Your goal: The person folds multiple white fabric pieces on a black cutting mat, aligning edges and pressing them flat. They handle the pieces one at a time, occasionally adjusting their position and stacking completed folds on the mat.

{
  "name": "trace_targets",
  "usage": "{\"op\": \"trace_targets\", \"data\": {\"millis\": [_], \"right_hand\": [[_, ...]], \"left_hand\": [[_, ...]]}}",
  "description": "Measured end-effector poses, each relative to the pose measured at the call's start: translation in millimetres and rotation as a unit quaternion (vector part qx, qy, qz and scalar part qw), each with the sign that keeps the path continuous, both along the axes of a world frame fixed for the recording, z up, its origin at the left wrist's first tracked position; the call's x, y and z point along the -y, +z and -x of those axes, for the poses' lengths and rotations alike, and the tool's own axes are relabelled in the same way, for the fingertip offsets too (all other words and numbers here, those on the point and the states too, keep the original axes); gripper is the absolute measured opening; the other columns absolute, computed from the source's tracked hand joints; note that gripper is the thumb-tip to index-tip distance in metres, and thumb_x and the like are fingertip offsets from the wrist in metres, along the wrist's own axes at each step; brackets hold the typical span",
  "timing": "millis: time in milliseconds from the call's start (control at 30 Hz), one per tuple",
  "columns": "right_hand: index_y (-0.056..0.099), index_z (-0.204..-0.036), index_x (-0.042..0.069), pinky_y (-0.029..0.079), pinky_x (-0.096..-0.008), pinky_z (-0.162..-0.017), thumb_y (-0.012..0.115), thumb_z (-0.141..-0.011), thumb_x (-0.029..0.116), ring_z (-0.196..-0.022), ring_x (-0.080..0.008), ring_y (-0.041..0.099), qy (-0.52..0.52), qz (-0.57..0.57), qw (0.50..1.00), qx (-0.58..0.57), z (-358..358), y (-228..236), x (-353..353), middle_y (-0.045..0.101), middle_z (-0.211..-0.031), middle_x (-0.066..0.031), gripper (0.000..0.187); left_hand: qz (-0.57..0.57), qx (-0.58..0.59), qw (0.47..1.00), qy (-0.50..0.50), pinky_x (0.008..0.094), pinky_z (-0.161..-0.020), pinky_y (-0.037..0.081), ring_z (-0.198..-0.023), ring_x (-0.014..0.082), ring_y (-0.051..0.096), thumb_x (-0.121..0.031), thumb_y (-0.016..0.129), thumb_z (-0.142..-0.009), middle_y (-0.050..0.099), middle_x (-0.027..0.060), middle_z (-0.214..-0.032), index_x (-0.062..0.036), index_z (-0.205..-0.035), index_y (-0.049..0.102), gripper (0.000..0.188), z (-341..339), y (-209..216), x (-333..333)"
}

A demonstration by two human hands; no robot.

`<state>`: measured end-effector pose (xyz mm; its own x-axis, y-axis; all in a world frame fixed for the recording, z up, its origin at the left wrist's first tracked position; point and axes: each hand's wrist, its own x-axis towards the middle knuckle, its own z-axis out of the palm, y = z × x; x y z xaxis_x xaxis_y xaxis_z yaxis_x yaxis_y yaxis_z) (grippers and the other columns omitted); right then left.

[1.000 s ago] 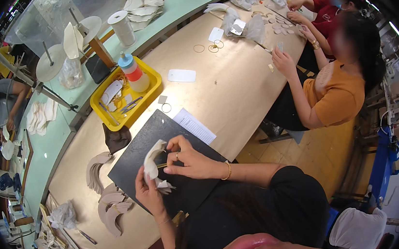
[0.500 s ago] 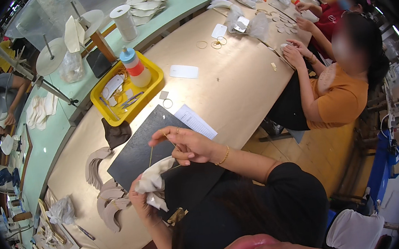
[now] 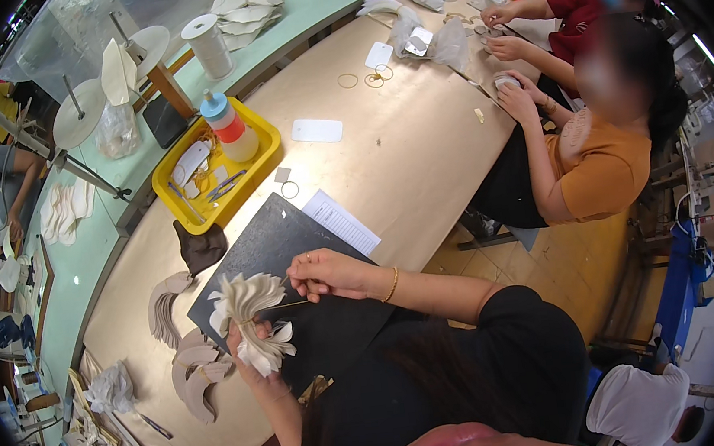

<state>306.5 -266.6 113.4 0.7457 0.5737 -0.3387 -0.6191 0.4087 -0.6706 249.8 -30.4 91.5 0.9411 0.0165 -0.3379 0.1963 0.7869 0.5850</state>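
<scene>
A bundle of cream-white curved pieces (image 3: 247, 297) is gripped round its middle by my left hand (image 3: 250, 365), its layered ends fanning out above and below. From its waist a thin tan rubber band (image 3: 298, 303) stretches to the right. My right hand (image 3: 328, 275) pinches the far end of that band, fingers closed. Both hands are over a dark grey board (image 3: 267, 237). Left of the bundle lie curved stacks of grey-beige pieces (image 3: 166, 308), with more such stacks (image 3: 192, 380) close by my left hand.
Beyond the board stands a yellow tray (image 3: 274, 164) with a blue-topped bottle (image 3: 228, 132) and tweezers-like tools. A printed sheet (image 3: 338, 223) lies beside the board. Two co-workers sit at the right; one in an orange shirt (image 3: 604, 171) handles small pieces. Thread cone (image 3: 208, 51) stands behind.
The bundle has turned in my left hand and now shows its fanned ends. My right hand has dropped lower, its fingers drawn together, with the band pulled out to the right.
</scene>
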Motion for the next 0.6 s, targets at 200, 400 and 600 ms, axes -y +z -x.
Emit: {"op": "trace_targets", "data": {"millis": [200, 400, 600], "right_hand": [[0.064, -0.088, 0.004, 0.048, -0.023, -0.057, 0.062, -0.098, 0.029, -0.06, -0.0076, 0.057, 0.118, 0.193, 0.954, 0.196, 7, 3, -8, 0.065, -0.076, -0.0022, 0.027], [0.065, -0.099, 0.004, 0.048, -0.0259, -0.056, 0.063, -0.097, 0.026, -0.06, -0.0088, 0.059, 0.128, 0.245, 0.939, 0.206, 13, 3, -14, 0.066, -0.076, -0.0026, 0.023], [0.062, -0.126, 0.006, 0.052, -0.0326, -0.069, 0.064, -0.093, 0.017, -0.075, -0.023, 0.065, 0.09, 0.332, 0.858, 0.381, 14, 9, -12, 0.063, -0.083, -0.0094, 0.035]], "left_hand": [[0.116, 0.008, 0.992, 0.056, 0.0387, -0.075, 0.048, -0.074, 0.0187, 0.059, -0.025, 0.054, -0.101, 0.06, 0.0141, -0.086, 0.0079, -0.114, 0.053, 0.035, -2, -11, -9], [0.243, 0.02, 0.968, 0.067, 0.0395, -0.075, 0.046, -0.076, 0.0204, 0.061, -0.026, 0.044, -0.105, 0.06, 0.0197, -0.103, 0.0045, -0.117, 0.047, 0.033, -3, -17, -19], [0.2, -0.032, 0.978, 0.043, 0.0337, -0.077, 0.045, -0.075, 0.0179, 0.06, -0.033, 0.057, -0.099, 0.061, 0.0095, -0.081, 0.0073, -0.115, 0.054, 0.043, -1, -17, -21]]}}
